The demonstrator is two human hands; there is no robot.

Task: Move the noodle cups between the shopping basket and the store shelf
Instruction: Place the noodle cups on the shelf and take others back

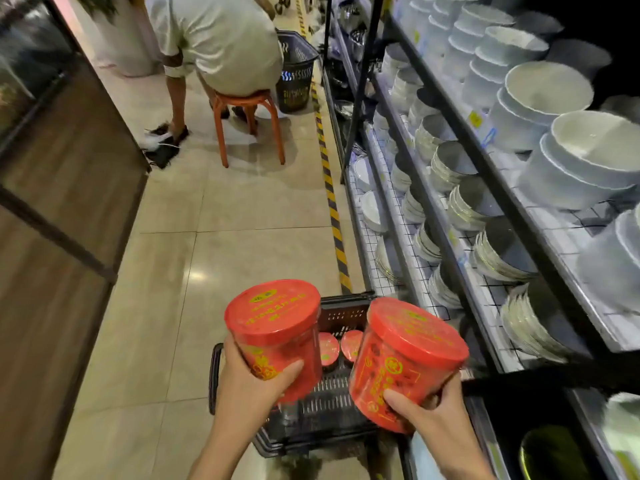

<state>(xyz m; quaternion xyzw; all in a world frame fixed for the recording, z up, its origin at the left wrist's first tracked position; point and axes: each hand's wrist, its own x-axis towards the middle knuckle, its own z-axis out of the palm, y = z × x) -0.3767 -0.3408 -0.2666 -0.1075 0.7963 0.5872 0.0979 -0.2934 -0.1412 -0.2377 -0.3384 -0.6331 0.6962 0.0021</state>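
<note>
Noodle cups, red, one in each hand: the left hand (254, 382) grips the left cup (275, 336), the right hand (429, 415) grips the right cup (403, 362), both above the black shopping basket (343, 315). Two more cups (341, 346) lie inside it. Beyond, the store shelf (464, 244) carries stacked bowls (547, 95).

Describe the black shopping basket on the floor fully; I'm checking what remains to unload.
The shopping basket is black slotted plastic, standing upright on the tiled floor beside the store shelf. A dark handle loop hangs at its left side. Two red-lidded noodle cups stand inside near the far wall; the rest of the visible floor is bare. Neither hand touches it: the left hand and right hand each grip a red cup above it.
</note>
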